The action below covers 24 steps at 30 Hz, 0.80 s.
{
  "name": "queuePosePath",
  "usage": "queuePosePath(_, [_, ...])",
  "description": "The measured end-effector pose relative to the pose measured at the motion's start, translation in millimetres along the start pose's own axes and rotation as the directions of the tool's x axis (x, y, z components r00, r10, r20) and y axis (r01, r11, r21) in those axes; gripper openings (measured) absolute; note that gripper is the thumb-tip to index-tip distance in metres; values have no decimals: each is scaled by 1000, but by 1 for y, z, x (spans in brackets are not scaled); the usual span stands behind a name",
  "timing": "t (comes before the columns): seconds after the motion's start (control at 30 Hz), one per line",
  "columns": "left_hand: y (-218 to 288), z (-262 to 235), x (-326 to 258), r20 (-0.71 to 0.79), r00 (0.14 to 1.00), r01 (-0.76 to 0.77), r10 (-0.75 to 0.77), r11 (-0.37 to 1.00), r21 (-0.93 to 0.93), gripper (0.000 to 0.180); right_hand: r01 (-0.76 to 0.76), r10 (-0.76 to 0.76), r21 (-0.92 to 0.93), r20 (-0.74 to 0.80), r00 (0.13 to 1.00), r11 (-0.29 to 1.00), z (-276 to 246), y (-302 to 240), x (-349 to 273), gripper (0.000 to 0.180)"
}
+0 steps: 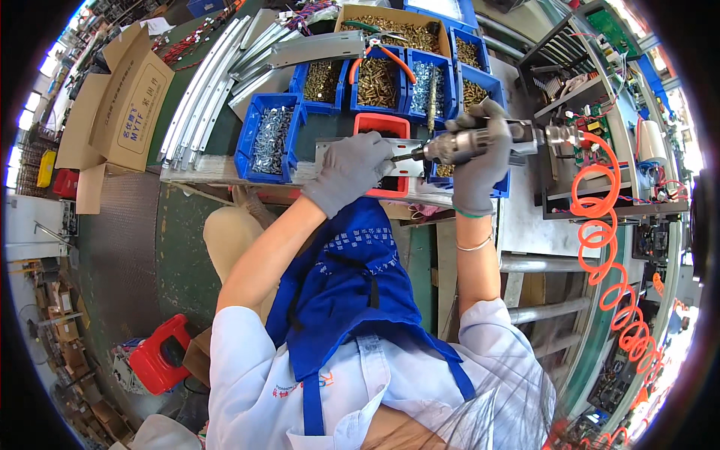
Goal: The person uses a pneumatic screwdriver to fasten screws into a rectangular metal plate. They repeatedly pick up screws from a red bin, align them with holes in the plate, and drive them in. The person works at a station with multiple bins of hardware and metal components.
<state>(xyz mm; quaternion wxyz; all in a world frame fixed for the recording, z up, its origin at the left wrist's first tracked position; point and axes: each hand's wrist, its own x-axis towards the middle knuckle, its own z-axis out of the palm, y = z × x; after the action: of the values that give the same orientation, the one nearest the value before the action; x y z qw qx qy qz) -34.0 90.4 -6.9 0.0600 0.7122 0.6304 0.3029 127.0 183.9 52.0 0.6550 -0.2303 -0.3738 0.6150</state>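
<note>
My left hand [351, 171], in a grey glove, is closed on a flat metal strip [409, 148] that lies across a red bin [382, 123]. My right hand [484, 159], gloved too, grips a pneumatic screwdriver [454, 147] held roughly level, its bit pointing left. The bit's tip meets the strip beside my left fingertips; any screw there is too small to make out. An orange coiled air hose [594, 204] runs from the tool's back end. Close to my left hand stands a blue bin of silvery screws [273, 141].
Blue bins of brass-coloured screws [376, 84] and a cardboard box of them [397, 31] line the bench's far side. Orange-handled pliers [381, 51] lie across the bins. Long metal strips [208, 94] are stacked left. A rack with circuit boards [589, 112] stands right; an open carton [124, 105], far left.
</note>
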Motion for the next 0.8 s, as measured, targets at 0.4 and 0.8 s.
queuePosePath(0.4, [7,12,-101,-207,546,426,-812,482,-766,34,62,-26,-180,194,981,982,27,5,-17,21])
queuePosePath(0.8, [-2,33,-72,-109,706,340,-700,471,-814,25,31,29,-133,427,904,991,82,33,-30,17])
